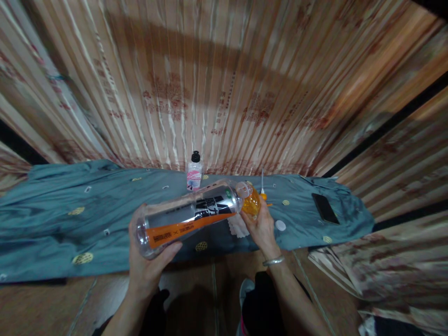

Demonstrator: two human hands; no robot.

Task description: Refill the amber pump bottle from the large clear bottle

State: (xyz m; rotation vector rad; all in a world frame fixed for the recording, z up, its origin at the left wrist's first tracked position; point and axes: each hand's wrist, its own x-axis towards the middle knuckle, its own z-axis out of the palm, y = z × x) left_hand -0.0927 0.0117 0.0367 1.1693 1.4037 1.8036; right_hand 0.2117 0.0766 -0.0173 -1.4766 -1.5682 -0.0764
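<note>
Clear plastic drink bottle (189, 217) with a black-and-orange label slants above the middle of the cloth-covered desk (121, 200), the left hand's (147, 263) grip wrapped round its base; the right hand's (261, 227) grip holds an amber container (252, 204) beside its neck. A black-capped bottle (194, 175) stands near the far edge; a phone (325, 208) lies toward the right end.

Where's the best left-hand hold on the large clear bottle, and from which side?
Probably around its wide base end, coming from the left. The large clear bottle slants, base at lower left, narrowing at the right toward the neck, close to the small amber container in the right hand. The left hand grips that base end, thumb on the near side, away from the neck.
</note>
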